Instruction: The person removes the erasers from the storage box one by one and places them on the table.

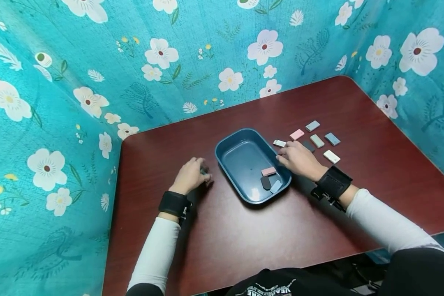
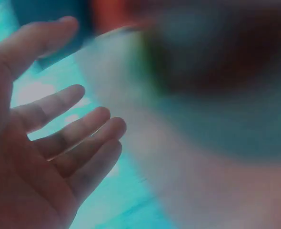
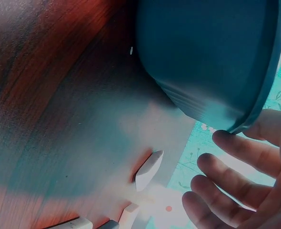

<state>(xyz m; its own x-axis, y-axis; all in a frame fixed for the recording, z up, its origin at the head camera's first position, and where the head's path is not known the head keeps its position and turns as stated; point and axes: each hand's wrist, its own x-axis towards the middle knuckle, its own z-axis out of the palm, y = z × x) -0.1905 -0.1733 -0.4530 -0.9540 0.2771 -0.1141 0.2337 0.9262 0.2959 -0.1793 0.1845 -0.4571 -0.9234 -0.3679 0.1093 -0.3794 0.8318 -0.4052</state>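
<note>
A blue plastic tray [image 1: 240,158] lies between the two hands. In it, near its front right corner, are a pink block [image 1: 268,171], a dark block [image 1: 266,183] and a light blue block [image 1: 276,186]. My right hand [image 1: 299,159] is at the tray's right edge; in the right wrist view its thumb and index finger pinch the rim [image 3: 274,62], the other fingers spread below. To the left of the tray, apart from it, is my left hand [image 1: 190,174]. The left wrist view shows its fingers [image 2: 69,136] loosely extended, thumb apart.
Several small blocks lie right of the tray, among them a white block [image 1: 280,143] close to its rim, a pink block [image 1: 297,134] and a cream block [image 1: 331,156]. A flowered curtain [image 1: 207,57] borders the reddish-brown table [image 1: 163,150] behind and at the sides.
</note>
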